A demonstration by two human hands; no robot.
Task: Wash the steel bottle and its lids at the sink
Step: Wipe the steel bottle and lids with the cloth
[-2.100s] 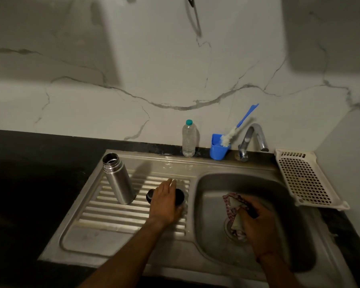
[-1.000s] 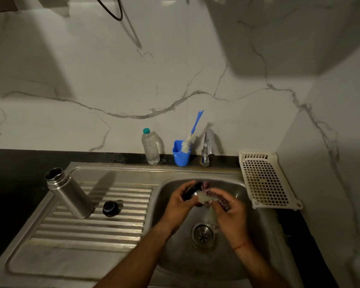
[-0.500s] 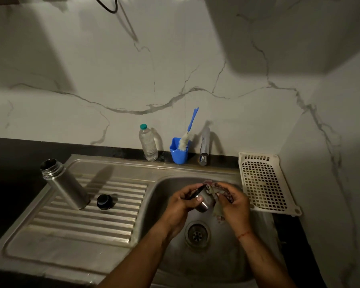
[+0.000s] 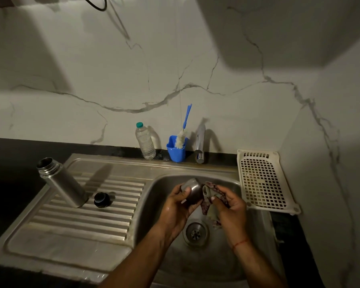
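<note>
The open steel bottle [image 4: 60, 182] stands uncapped on the ribbed drainboard at the left. A small black lid [image 4: 101, 199] lies just right of its base. Over the sink basin [image 4: 160, 188], my left hand [image 4: 176, 206] grips a steel cup lid [image 4: 192, 190], thumb across its side. My right hand [image 4: 231, 206] holds a patterned scrub cloth [image 4: 209, 199] pressed against the cup lid's right side. The cloth hangs down toward the drain [image 4: 195, 232].
Along the back ledge stand a clear plastic bottle [image 4: 145, 142], a blue cup with a bottle brush [image 4: 176, 150] and the tap [image 4: 200, 142]. A white perforated basket [image 4: 262, 179] sits right of the sink. Dark countertop [image 4: 13, 159] lies to the left.
My left hand took the steel cup lid from the drainboard into the basin. Both hands now hold it and the cloth together a little higher over the drain.
</note>
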